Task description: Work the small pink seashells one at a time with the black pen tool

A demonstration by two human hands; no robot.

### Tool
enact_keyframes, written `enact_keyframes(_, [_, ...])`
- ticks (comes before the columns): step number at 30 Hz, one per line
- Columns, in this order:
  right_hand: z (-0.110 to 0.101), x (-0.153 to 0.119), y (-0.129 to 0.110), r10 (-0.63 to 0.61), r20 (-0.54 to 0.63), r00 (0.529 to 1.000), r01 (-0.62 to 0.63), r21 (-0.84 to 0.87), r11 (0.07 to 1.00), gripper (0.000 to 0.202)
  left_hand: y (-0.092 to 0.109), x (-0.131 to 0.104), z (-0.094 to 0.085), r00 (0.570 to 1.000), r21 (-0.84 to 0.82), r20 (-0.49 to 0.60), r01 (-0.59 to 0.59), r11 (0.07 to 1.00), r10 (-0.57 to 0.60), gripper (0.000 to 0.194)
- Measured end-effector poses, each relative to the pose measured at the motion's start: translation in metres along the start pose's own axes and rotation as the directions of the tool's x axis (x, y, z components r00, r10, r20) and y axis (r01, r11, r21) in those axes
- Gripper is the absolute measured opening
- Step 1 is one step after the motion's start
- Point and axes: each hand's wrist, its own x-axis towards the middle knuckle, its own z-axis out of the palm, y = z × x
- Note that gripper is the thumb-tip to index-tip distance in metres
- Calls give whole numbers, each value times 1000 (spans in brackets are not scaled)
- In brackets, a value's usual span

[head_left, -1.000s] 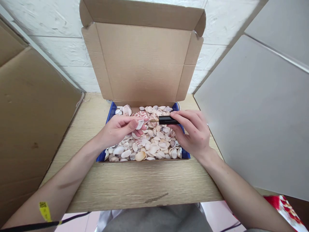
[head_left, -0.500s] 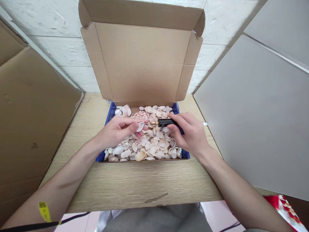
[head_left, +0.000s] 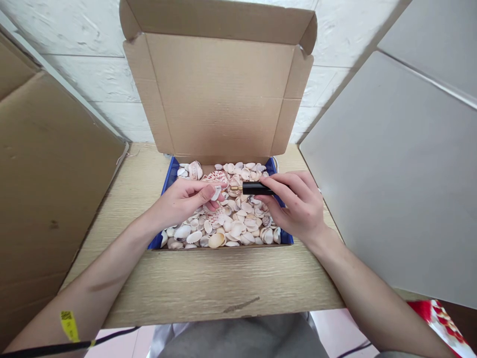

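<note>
A small white shell (head_left: 216,192) is pinched between the thumb and fingers of my left hand (head_left: 186,200), above the box. My right hand (head_left: 296,201) grips a black cylindrical tool (head_left: 255,188), whose thin brass-coloured tip points left at the shell. Whether the tip touches the shell is too small to tell. Below both hands, many loose shells (head_left: 238,228) fill the shallow cardboard box with blue side walls (head_left: 168,175). Larger red-and-white scallop shells lie near the box's middle, partly hidden by my left hand.
The box's brown lid (head_left: 223,94) stands raised at the back. A cardboard panel (head_left: 55,169) flanks the wooden table (head_left: 223,283) on the left, a grey-white panel (head_left: 395,179) on the right. A black cable crosses by my left forearm.
The black tool has rolled slightly and shifted a little left in my right hand, whose grip looks slightly changed. The shell in my left hand has tilted a little and moved slightly.
</note>
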Motion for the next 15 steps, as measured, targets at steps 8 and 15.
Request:
enact_keyframes(8, [-1, 0, -3, -40, -138, 990, 35, -40, 999, 38, -2, -2, -2, 996, -38, 76, 42, 998, -39, 35])
enact_keyframes(15, [3, -2, -1, 131, 42, 990, -131, -2, 991, 24, 0, -3, 0, 1000, -147, 27, 1, 989, 3, 37])
